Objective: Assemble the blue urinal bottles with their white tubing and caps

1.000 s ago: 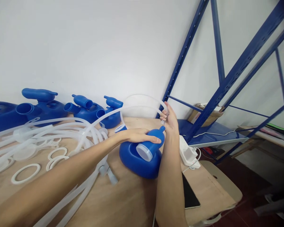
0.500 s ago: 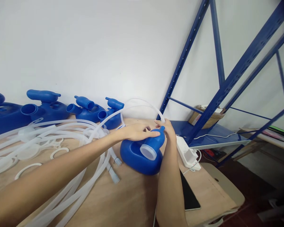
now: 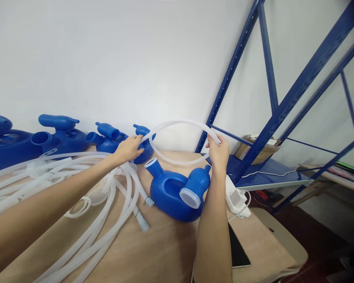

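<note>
A translucent white tube (image 3: pixel 179 123) arches above the wooden table (image 3: pixel 165 251). My right hand (image 3: pixel 218 151) is closed on the tube's right end, just above the small nozzle of a blue plastic container (image 3: pixel 174 192). My left hand (image 3: pixel 129 148) grips the same tube farther left, near the row of blue containers. The blue container lies on the table between my arms, its wide white-capped spout (image 3: pixel 190 197) facing me. Neither hand touches it.
More blue containers (image 3: pixel 61 135) line the wall at the back left. A tangle of white tubes (image 3: pixel 85 184) and white rings (image 3: pixel 76 210) covers the left of the table. A white power strip (image 3: pixel 236 194) and a dark tablet (image 3: pixel 238 247) lie right. Blue shelving (image 3: pixel 268 118) stands right.
My left hand left the blue container and moved back left to grip the tube. My right hand lifted the tube's end above the nozzle. The tube now arches higher.
</note>
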`<state>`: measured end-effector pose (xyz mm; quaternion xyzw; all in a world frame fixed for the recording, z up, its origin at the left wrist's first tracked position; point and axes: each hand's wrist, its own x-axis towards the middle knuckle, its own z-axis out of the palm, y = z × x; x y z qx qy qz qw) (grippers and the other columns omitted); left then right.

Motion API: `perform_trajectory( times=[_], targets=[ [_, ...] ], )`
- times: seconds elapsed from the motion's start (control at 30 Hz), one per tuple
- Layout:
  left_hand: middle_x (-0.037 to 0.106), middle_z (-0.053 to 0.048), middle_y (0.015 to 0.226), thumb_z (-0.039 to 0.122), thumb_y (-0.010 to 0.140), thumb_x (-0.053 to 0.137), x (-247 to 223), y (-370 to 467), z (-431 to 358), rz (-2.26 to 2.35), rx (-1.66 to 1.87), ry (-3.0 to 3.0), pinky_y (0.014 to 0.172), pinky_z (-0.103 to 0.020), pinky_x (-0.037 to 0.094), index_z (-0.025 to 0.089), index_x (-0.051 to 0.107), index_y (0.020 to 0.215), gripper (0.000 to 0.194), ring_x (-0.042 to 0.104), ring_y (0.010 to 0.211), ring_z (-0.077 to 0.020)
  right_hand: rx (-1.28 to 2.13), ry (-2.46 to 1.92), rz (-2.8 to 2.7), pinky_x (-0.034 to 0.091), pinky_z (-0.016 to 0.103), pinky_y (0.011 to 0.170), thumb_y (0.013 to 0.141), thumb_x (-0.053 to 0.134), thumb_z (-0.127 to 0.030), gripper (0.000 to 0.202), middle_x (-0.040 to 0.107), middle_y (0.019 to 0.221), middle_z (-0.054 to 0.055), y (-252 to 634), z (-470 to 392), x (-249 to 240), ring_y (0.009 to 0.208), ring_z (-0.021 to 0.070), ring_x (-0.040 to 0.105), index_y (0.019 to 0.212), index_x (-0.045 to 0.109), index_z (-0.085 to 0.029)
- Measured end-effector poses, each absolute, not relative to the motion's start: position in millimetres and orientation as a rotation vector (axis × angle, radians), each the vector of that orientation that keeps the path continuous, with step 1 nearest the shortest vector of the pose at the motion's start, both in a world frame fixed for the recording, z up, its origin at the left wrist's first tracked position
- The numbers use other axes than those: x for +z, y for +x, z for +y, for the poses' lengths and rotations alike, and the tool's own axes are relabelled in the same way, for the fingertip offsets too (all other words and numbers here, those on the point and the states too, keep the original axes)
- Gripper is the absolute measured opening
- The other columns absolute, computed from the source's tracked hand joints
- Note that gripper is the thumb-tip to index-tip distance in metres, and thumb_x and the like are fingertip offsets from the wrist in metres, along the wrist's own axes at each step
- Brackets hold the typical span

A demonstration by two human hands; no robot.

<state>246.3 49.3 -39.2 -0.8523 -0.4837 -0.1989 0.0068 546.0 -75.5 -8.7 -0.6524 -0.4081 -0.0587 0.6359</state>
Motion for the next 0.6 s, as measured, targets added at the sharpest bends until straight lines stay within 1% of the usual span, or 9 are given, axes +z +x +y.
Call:
perform_trajectory(
  times=[0.07, 0.1, 0.17, 0.27, 0.37, 0.43, 0.47, 0.53, 0.6],
  targets=[
    [0.072, -0.018, 0.121, 0.035, 0.099, 0.044, -41.1, 239.8, 51.5, -1.596, -0.647, -2.608, 0.090, -0.042, 0.053, 0.017, 0.059, 0.133, 0.041, 0.067, 0.115, -0.0373, -0.180, -1.423, -0.921, 0.043, 0.030, 0.069, 0.088, 0.066, -0.046, 0.039, 0.066, 0.065, 0.001, 544.2, -79.3, -3.9, 0.065, 0.0192, 0.059, 0.109, 0.079, -0.016],
    [0.074, -0.018, 0.117, 0.037, 0.101, 0.040, -39.9, 236.1, 52.2, -1.639, -0.667, -2.571, 0.087, -0.042, 0.053, 0.017, 0.061, 0.129, 0.040, 0.069, 0.111, -0.0377, -0.200, -1.391, -0.920, 0.044, 0.031, 0.071, 0.088, 0.066, -0.047, 0.041, 0.067, 0.069, 0.002, 544.3, -80.2, -2.5, 0.068, 0.0197, 0.060, 0.109, 0.080, -0.015],
    [0.075, -0.019, 0.112, 0.043, 0.103, 0.034, -33.4, 227.8, 53.5, -1.711, -0.720, -2.489, 0.084, -0.043, 0.053, 0.018, 0.063, 0.126, 0.045, 0.070, 0.107, -0.0396, -0.235, -1.341, -0.929, 0.047, 0.033, 0.076, 0.087, 0.067, -0.049, 0.043, 0.070, 0.080, 0.004, 545.9, -80.1, -1.5, 0.077, 0.0219, 0.062, 0.109, 0.080, -0.015],
    [0.075, -0.020, 0.108, 0.050, 0.102, 0.033, -15.6, 215.1, 53.9, -1.755, -0.824, -2.378, 0.084, -0.044, 0.052, 0.019, 0.061, 0.131, 0.051, 0.070, 0.106, -0.0407, -0.288, -1.353, -0.959, 0.049, 0.039, 0.088, 0.085, 0.067, -0.054, 0.044, 0.069, 0.085, 0.006, 549.3, -76.9, -2.5, 0.093, 0.0267, 0.062, 0.099, 0.081, -0.014],
    [0.076, -0.014, 0.097, 0.055, 0.100, 0.039, 6.5, 207.5, 50.7, -1.722, -1.102, -2.381, 0.085, -0.042, 0.053, 0.019, 0.058, 0.137, 0.056, 0.072, 0.095, -0.0355, -0.247, -1.321, -1.005, 0.049, 0.044, 0.098, 0.083, 0.069, -0.059, 0.044, 0.066, 0.090, 0.007, 549.3, -73.1, -4.7, 0.103, 0.0282, 0.061, 0.089, 0.078, -0.017],
    [0.075, -0.011, 0.094, 0.060, 0.099, 0.042, 19.9, 207.3, 48.0, -1.673, -1.319, -2.496, 0.082, -0.041, 0.055, 0.020, 0.055, 0.143, 0.061, 0.071, 0.086, -0.0311, -0.035, -1.208, -1.073, 0.052, 0.041, 0.093, 0.083, 0.070, -0.063, 0.045, 0.068, 0.092, 0.006, 546.4, -72.1, -6.0, 0.098, 0.0254, 0.065, 0.092, 0.073, -0.019],
    [0.074, -0.011, 0.099, 0.061, 0.098, 0.042, 25.6, 208.4, 47.2, -1.628, -1.400, -2.567, 0.082, -0.041, 0.056, 0.020, 0.054, 0.144, 0.062, 0.070, 0.086, -0.0300, 0.101, -1.142, -1.106, 0.054, 0.039, 0.088, 0.084, 0.070, -0.064, 0.045, 0.068, 0.091, 0.005, 544.4, -72.3, -6.4, 0.092, 0.0234, 0.067, 0.093, 0.071, -0.020],
    [0.070, -0.014, 0.115, 0.059, 0.099, 0.044, 34.0, 212.0, 47.3, -1.496, -1.510, -2.648, 0.089, -0.043, 0.056, 0.020, 0.059, 0.137, 0.057, 0.068, 0.102, -0.0310, 0.314, -1.035, -1.146, 0.056, 0.033, 0.076, 0.083, 0.071, -0.067, 0.047, 0.068, 0.083, 0.002, 540.8, -74.6, -6.5, 0.079, 0.0193, 0.068, 0.094, 0.067, -0.022],
    [0.065, -0.016, 0.127, 0.054, 0.098, 0.050, 38.7, 215.1, 48.9, -1.397, -1.605, -2.632, 0.100, -0.046, 0.053, 0.017, 0.063, 0.123, 0.046, 0.062, 0.118, -0.0329, 0.408, -0.958, -1.139, 0.053, 0.029, 0.065, 0.082, 0.073, -0.070, 0.050, 0.065, 0.074, -0.002, 539.0, -78.4, -5.6, 0.065, 0.0152, 0.065, 0.094, 0.064, -0.023]
  ],
)
